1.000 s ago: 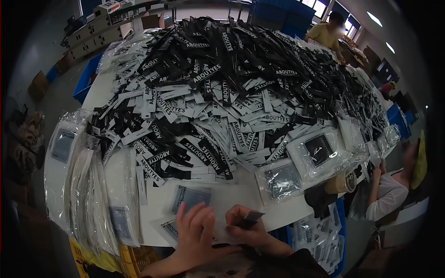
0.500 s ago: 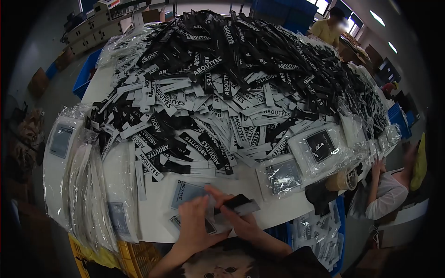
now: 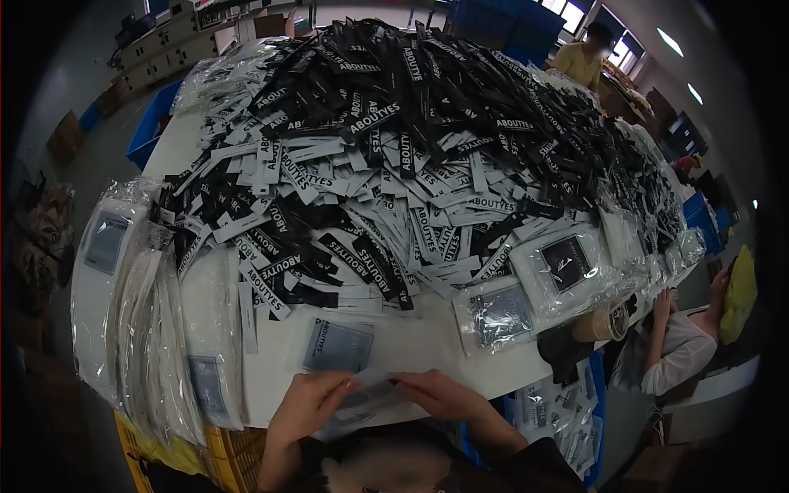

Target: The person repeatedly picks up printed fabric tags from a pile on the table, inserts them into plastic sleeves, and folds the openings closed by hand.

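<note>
A clear plastic bag (image 3: 367, 399) is stretched between my two hands near the table's front edge. My left hand (image 3: 316, 401) pinches its left side between thumb and fingers. On the other side, my right hand (image 3: 438, 396) has its fingertips closed on the bag's right edge. Blur and glare keep me from telling what is inside. Just beyond my hands, a flat clear bag with a grey printed panel (image 3: 337, 345) lies on the white table (image 3: 267, 361). A big heap of black and grey printed strips (image 3: 394, 172) rises behind it.
Stacked clear bags (image 3: 156, 329) line the left edge. More filled packs (image 3: 563, 261) and a drink cup (image 3: 606, 322) are at right. A blue crate (image 3: 598, 411) of packed bags and a yellow crate (image 3: 246, 452) stand below. Other people (image 3: 686, 349) are at the right.
The dark and grey strips that were in my right hand are out of sight. My hands have come down and apart, and both now grip the clear bag.
</note>
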A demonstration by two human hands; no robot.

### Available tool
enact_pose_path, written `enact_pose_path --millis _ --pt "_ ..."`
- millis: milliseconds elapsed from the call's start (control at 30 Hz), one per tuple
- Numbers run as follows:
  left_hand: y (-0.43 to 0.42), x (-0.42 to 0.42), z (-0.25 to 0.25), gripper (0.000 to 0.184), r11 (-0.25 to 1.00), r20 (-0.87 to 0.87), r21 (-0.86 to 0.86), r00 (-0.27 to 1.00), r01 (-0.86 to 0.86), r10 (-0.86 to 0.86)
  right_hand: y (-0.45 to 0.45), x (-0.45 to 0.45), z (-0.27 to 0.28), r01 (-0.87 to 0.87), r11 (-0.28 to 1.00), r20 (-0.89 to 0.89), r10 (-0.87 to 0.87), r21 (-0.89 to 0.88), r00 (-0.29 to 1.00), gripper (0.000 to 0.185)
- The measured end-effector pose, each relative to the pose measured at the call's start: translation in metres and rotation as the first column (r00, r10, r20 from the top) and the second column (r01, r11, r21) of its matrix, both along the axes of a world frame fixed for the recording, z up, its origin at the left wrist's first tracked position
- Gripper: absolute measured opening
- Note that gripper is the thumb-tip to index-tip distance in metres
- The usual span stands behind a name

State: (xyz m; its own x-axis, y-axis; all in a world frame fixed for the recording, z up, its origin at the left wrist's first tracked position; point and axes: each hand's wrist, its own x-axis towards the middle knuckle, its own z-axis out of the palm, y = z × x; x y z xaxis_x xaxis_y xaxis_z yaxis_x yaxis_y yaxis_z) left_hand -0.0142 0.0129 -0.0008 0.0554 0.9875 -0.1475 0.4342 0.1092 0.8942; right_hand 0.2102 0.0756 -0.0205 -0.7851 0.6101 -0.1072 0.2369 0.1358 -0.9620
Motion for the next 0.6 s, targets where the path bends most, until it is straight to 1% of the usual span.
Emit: enact_pose_path --millis 33,67,100,133,167,200,233,267,300,333,400,433,500,533,567,600 --pt "-0.002 -0.003 -0.005 0.011 0.996 0.048 0.041 0.996 0.078 -0.080 0.003 0.008 -0.005 0.002 1.000 0.001 -0.002 0.002 1.000 0.026" --pt "-0.004 -0.004 -0.009 0.011 0.985 0.095 0.086 0.983 0.148 -0.155 0.007 0.015 -0.009 -0.176 0.979 -0.017 0.175 -0.100 0.984 0.026" --pt "-0.004 -0.002 -0.010 0.011 0.987 0.099 0.086 0.984 0.138 -0.146 0.011 0.018 -0.013 -0.352 0.915 -0.052 0.348 -0.198 0.936 0.027" --pt "-0.005 0.000 -0.010 0.012 0.980 0.110 0.109 0.978 0.168 -0.180 0.013 0.017 -0.019 -0.360 0.911 -0.050 0.357 -0.202 0.933 0.027" --pt "-0.005 0.002 -0.010 0.013 0.970 0.116 0.133 0.969 0.201 -0.217 0.015 0.013 -0.025 -0.372 0.911 -0.034 0.372 -0.178 0.928 0.021" --pt "-0.005 0.003 -0.009 0.013 0.971 0.114 0.132 0.969 0.202 -0.217 0.014 0.008 -0.028 -0.380 0.913 -0.018 0.382 -0.150 0.924 0.019" --pt "-0.004 0.004 -0.008 0.013 0.979 0.091 0.089 0.977 0.183 -0.191 0.013 0.002 -0.027 -0.376 0.915 -0.022 0.377 -0.149 0.926 0.019" --pt "-0.003 0.006 -0.006 0.012 0.985 0.068 0.048 0.983 0.167 -0.170 0.012 -0.004 -0.024 -0.323 0.930 0.032 0.334 -0.177 0.942 0.021" --pt "-0.002 0.008 -0.003 0.012 0.983 0.067 0.048 0.981 0.177 -0.180 0.010 -0.009 -0.022 -0.266 0.942 0.088 0.288 -0.203 0.954 0.025" --pt "-0.003 0.012 -0.001 0.012 0.975 0.035 0.064 0.976 0.211 -0.214 0.005 -0.016 -0.022 -0.257 0.945 0.087 0.279 -0.202 0.956 0.025" --pt "-0.003 0.014 -0.002 0.011 0.967 0.004 0.081 0.970 0.243 -0.244 -0.001 -0.025 -0.021 -0.073 0.995 0.037 0.076 -0.072 0.996 0.030" --pt "-0.003 0.013 -0.007 0.011 0.972 -0.008 0.094 0.977 0.215 -0.215 0.003 -0.024 -0.019 -0.073 0.995 0.036 0.076 -0.073 0.996 0.030" --pt "-0.004 0.010 -0.005 0.011 0.977 -0.025 0.104 0.983 0.183 -0.182 0.015 -0.023 -0.012 -0.215 0.926 0.224 0.290 -0.310 0.930 0.028" --pt "-0.003 0.007 0.001 0.012 0.991 -0.022 0.018 0.991 0.135 -0.135 0.017 -0.019 -0.012 -0.219 0.925 0.221 0.294 -0.310 0.930 0.028" --pt "-0.002 0.006 0.004 0.013 0.994 -0.019 -0.065 0.996 0.084 -0.086 0.019 -0.013 -0.011 -0.216 0.883 0.012 0.243 -0.417 0.970 0.028" --pt "-0.001 0.006 0.004 0.013 0.995 -0.015 -0.063 0.997 0.077 -0.078 0.020 -0.010 -0.012 -0.233 0.824 -0.185 0.159 -0.517 0.970 0.028"
